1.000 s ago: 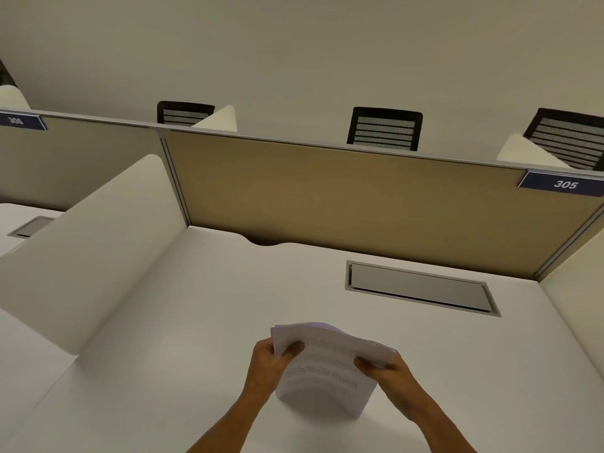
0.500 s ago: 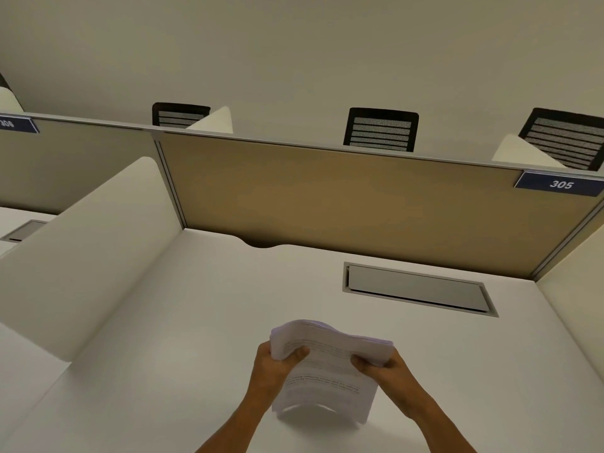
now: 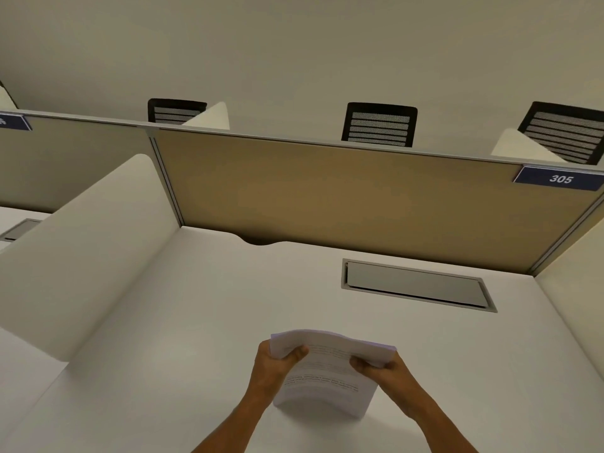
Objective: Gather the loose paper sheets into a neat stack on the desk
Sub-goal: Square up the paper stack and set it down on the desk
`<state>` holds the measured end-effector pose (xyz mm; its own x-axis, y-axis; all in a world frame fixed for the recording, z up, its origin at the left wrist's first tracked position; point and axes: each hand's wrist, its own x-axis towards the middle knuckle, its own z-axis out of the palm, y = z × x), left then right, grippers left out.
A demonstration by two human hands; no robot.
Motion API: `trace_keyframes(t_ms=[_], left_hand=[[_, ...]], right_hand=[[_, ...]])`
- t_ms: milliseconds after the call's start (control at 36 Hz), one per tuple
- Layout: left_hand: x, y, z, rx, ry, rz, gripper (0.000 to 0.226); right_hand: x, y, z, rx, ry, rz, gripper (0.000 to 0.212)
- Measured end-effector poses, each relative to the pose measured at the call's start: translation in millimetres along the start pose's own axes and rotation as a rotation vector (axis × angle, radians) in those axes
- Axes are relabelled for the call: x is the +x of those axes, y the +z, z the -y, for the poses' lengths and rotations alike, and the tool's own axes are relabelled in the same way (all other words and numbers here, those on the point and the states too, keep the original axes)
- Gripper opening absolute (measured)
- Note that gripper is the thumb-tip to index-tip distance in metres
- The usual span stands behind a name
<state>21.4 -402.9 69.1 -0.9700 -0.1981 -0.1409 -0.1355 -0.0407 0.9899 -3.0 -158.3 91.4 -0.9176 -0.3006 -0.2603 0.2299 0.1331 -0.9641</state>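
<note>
A bundle of white printed paper sheets [image 3: 327,374] stands on its lower edge on the white desk [image 3: 163,354], bowed so its bottom edge curves. My left hand [image 3: 273,371] grips the bundle's left side near the top, thumb across the front page. On the opposite side, my right hand [image 3: 385,371] holds it the same way. The sheets' top edges are nearly level, with a slight fan visible at the upper right corner.
A grey cable flap [image 3: 415,286] is set into the desk behind the papers. A tan partition [image 3: 343,197] closes the back, with white dividers at the left [image 3: 81,250] and right [image 3: 575,289]. Black chairs [image 3: 379,124] show beyond it.
The bundle and both hands have shifted slightly lower and toward me, and the sheets' top edges look more even. The grip of both hands is unchanged.
</note>
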Motion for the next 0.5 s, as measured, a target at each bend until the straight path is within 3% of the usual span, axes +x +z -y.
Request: trace_keyframes(t_ms=[111, 278, 500], left_hand=[[1.2, 0.1, -3.7, -0.003, 0.030, 0.022, 0.050], [4.1, -3.6, -18.2, 0.028, 0.109, 0.054, 0.045], [4.3, 0.7, -20.3, 0.027, 0.100, 0.092, 0.056]], right_hand=[[0.7, -4.2, 3.1, 0.010, -0.020, -0.002, 0.036], [0.4, -14.3, -0.8, 0.036, -0.037, 0.007, 0.045], [3.0, -15.1, -0.6, 0.034, -0.062, 0.042, 0.037]])
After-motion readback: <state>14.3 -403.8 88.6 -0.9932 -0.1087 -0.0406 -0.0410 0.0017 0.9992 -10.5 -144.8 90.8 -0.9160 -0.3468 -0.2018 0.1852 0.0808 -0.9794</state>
